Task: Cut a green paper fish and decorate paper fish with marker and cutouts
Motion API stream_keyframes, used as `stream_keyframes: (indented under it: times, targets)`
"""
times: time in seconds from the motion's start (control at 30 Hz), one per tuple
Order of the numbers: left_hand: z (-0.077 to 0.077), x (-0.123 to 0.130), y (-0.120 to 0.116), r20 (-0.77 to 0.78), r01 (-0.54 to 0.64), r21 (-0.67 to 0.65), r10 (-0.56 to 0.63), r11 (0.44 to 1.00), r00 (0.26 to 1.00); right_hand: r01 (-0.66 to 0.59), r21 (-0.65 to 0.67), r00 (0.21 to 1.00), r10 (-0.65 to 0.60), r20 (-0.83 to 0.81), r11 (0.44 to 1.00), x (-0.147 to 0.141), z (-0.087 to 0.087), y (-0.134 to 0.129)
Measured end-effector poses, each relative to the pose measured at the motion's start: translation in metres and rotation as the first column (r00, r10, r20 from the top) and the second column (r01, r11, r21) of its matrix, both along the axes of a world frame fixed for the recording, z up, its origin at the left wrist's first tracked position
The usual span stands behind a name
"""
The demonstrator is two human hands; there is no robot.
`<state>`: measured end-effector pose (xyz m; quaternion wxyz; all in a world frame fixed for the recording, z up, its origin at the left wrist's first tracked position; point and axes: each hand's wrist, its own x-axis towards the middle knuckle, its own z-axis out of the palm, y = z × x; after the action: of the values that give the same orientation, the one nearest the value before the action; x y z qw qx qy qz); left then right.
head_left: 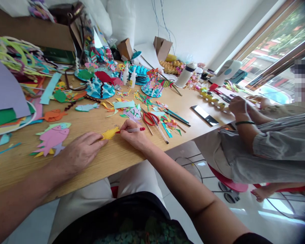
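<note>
A small yellow fish cutout (110, 133) lies on the wooden table in front of me. My left hand (85, 149) pinches its left end between thumb and fingers, holding it down. In my right hand (132, 134) is a red marker pen (138, 129), its tip touching or very near the right end of the yellow fish. Left of my left hand rests a stack of fish cutouts (54, 135), pink on top with green, purple and yellow under it. An orange fish cutout (53, 115) and a pale blue one (86, 107) lie beyond.
Red-handled scissors (150, 118), a clear pen (161, 132) and coloured scraps (132, 110) lie past my right hand. Glue bottles (132, 79) stand behind decorated blue discs (100, 89). A phone (204, 115) lies to the right, near a co-worker's hands (240, 106).
</note>
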<state>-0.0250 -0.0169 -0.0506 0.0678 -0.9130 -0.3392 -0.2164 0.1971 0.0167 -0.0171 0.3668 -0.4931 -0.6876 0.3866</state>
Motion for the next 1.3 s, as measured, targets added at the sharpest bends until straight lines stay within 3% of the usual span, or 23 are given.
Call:
stream_keyframes:
  times: [0.43,0.83,1.1,1.3]
  targets:
    - [0.0,0.0,0.0,-0.002,-0.009,-0.009,0.009,1.0,1.0,0.029,0.031,0.999,-0.03,0.045,0.999,-0.002,0.003,-0.001]
    - [0.004,0.0,-0.001,-0.019,-0.02,-0.054,0.019,0.998,1.0,0.075,0.047,0.995,-0.071,-0.074,0.996,0.002,0.001,0.001]
    - [0.014,0.005,-0.004,-0.039,-0.031,-0.064,0.029,0.997,0.999,0.03,-0.031,0.979,-0.036,-0.201,0.999,0.001,0.011,-0.011]
    - [0.01,0.004,-0.006,0.0,-0.034,-0.068,0.034,0.997,0.999,0.0,-0.102,0.991,-0.014,-0.135,0.995,-0.007,0.01,-0.02]
